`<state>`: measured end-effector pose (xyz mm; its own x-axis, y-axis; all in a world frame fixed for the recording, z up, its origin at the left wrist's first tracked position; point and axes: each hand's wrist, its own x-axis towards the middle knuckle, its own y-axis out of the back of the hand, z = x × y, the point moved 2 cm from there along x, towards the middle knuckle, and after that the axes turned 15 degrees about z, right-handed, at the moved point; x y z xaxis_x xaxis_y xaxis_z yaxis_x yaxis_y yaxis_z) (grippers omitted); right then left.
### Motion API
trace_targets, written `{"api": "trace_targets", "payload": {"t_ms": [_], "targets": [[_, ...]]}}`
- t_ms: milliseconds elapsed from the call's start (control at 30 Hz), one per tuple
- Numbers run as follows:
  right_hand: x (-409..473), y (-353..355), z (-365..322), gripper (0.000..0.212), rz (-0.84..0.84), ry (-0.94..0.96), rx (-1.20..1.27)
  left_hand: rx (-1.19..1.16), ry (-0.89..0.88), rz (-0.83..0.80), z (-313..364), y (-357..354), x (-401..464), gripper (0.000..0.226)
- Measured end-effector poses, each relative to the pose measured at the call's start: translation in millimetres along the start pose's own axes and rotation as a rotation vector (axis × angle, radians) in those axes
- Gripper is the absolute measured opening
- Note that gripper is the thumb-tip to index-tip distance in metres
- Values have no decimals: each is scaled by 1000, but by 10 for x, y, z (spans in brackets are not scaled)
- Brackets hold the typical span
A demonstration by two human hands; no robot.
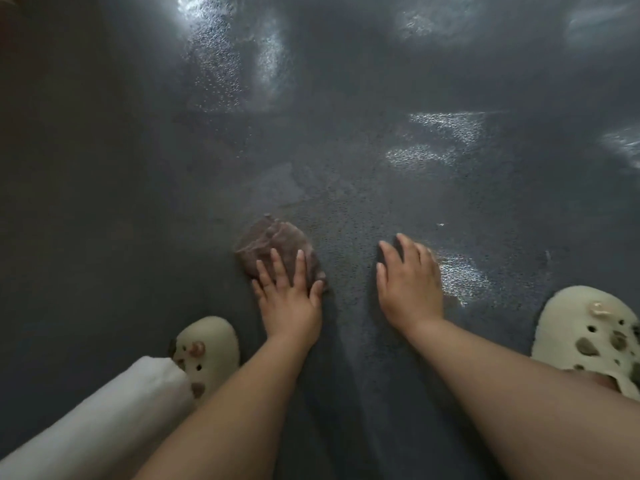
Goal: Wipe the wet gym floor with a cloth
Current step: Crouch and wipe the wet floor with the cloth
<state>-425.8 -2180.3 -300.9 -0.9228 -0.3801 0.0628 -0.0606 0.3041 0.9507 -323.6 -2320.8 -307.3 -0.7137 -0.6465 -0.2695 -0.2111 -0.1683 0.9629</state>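
Note:
A crumpled brown cloth [273, 242] lies on the dark grey gym floor [346, 188], a little left of centre. My left hand [289, 296] presses flat on the cloth's near part with straight, spread fingers. My right hand [408, 282] rests flat on the bare floor to the right of the cloth, fingers straight, holding nothing. Wet patches glisten on the floor: one just right of my right hand [460, 275], others farther off at the upper left [221, 64] and right [440, 133].
My two feet in cream clogs with charms stand on the floor, one at the lower left [207, 351] and one at the right edge [588, 327]. A white trouser leg [97, 420] runs along the lower left.

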Motion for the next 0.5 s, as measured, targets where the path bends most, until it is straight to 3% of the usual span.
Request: {"api": "trace_targets", "payload": {"t_ms": [100,300,400,500], "targets": [[98,-18,-148,50,14,-10,25,-33,-245,1,386,-72,-235,71],[394,-102,-404,56,68,49,88,-16,-625,20,509,-57,-169,59],[532,-142,-517,56,101,60,113,0,-654,-19,356,-20,147,62],[618,-196,-587,53,112,91,101,-12,-544,90,205,42,411,65]]}}
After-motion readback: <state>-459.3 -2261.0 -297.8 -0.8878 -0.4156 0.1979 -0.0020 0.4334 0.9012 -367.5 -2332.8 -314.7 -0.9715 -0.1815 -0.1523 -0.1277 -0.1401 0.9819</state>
